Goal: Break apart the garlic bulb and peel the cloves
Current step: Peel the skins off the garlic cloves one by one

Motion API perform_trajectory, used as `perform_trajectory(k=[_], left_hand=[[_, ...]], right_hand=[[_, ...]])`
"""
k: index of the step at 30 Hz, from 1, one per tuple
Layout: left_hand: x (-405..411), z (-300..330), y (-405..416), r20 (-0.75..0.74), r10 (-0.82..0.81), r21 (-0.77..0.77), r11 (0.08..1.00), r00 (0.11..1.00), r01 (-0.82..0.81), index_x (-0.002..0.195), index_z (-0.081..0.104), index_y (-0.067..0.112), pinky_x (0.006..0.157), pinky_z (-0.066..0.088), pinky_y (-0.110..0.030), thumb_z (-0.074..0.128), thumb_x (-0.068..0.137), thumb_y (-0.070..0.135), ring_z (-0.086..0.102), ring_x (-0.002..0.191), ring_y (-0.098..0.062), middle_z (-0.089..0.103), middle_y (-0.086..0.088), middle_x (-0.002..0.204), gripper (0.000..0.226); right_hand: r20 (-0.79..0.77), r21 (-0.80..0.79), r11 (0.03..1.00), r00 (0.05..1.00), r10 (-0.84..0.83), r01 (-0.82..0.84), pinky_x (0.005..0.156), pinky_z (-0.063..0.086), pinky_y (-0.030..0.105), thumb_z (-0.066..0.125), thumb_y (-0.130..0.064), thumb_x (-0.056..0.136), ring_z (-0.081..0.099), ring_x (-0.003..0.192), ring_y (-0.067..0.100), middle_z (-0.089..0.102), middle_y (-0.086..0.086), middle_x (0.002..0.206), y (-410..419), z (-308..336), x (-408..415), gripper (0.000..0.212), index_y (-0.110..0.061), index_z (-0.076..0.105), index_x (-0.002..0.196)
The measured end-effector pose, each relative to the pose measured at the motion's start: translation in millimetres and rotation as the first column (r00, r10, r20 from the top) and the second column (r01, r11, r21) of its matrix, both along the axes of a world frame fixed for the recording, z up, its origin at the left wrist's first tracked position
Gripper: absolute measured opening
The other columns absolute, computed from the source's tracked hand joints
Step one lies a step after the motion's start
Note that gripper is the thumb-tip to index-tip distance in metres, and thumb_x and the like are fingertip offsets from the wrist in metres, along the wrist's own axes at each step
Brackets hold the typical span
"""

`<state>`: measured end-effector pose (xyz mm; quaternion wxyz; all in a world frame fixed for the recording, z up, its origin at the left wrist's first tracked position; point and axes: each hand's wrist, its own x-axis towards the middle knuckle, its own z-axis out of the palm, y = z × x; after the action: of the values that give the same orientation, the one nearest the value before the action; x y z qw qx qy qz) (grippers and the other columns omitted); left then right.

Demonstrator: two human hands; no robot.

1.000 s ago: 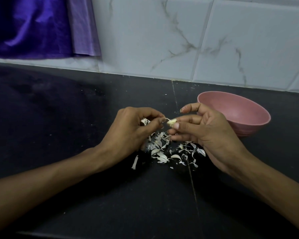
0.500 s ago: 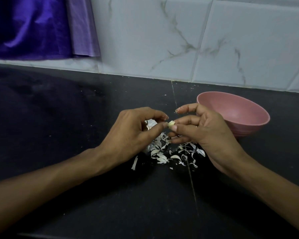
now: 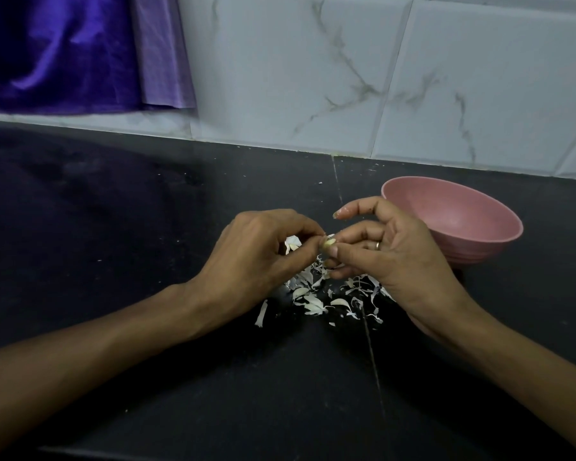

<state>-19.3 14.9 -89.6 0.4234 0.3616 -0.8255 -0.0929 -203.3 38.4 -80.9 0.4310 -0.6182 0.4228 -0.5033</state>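
While both hands pinch it, their grip hides most of the garlic clove.

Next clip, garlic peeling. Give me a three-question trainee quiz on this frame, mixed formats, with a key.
1. True or false: the pink bowl sits beside the left hand.
2. The garlic clove is held by: A) left hand only B) right hand only C) a grip from both hands.
3. Fill in: the peeled skins lie on the black ____.

Key: 1 false; 2 C; 3 countertop.
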Motion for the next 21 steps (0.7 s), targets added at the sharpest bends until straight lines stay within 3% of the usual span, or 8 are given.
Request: perform_trajectory(k=[3,8,14,21], left_hand=[[0.1,0.4,-0.2,-0.019,0.013,0.032,0.999,1.000,-0.013,0.089,0.074,0.024,0.052,0.034,-0.011,0.062,0.088,0.035,0.052,0.052,0.006,0.056,0.036,0.065,0.016],[-0.3,-0.3,-1.3,-0.048,0.012,0.082,0.997,0.999,-0.008,0.087,0.073,0.014,0.048,0.031,-0.003,0.068,0.091,0.014,0.049,0.042,0.008,0.055,0.037,0.057,0.006],[1.0,0.5,-1.9,-0.106,0.013,0.167,0.986,0.994,0.004,0.085,0.072,0.012,0.044,0.030,-0.004,0.067,0.092,0.016,0.048,0.036,0.003,0.058,0.028,0.055,0.009],[0.9,0.3,-0.2,-0.028,0.031,0.189,0.982,0.999,-0.025,0.090,0.078,0.019,0.045,0.032,-0.006,0.070,0.089,0.023,0.049,0.036,0.007,0.052,0.033,0.044,0.009]], right_hand=[[0.006,-0.001,1.000,1.000,0.009,-0.009,0.065,0.060,0.034,0.071,0.006,0.082,0.070,0.069,0.021,0.072,0.010,0.079,-0.2,0.4,-0.1,0.034,-0.010,0.059,0.110],[0.046,0.003,1.000,0.999,0.010,-0.010,0.063,0.060,0.031,0.069,0.009,0.081,0.067,0.065,0.018,0.071,0.010,0.080,-0.3,0.8,-1.0,0.033,-0.009,0.061,0.108],[0.027,0.015,1.000,0.999,0.023,-0.023,0.064,0.061,0.033,0.070,0.002,0.083,0.066,0.067,0.017,0.070,0.012,0.082,-0.3,0.5,-2.2,0.023,-0.009,0.071,0.104],[0.026,0.067,0.998,1.000,0.003,-0.004,0.063,0.062,0.032,0.069,-0.005,0.083,0.065,0.063,0.015,0.071,0.007,0.072,-1.9,1.0,-3.1,0.015,-0.006,0.074,0.097]])
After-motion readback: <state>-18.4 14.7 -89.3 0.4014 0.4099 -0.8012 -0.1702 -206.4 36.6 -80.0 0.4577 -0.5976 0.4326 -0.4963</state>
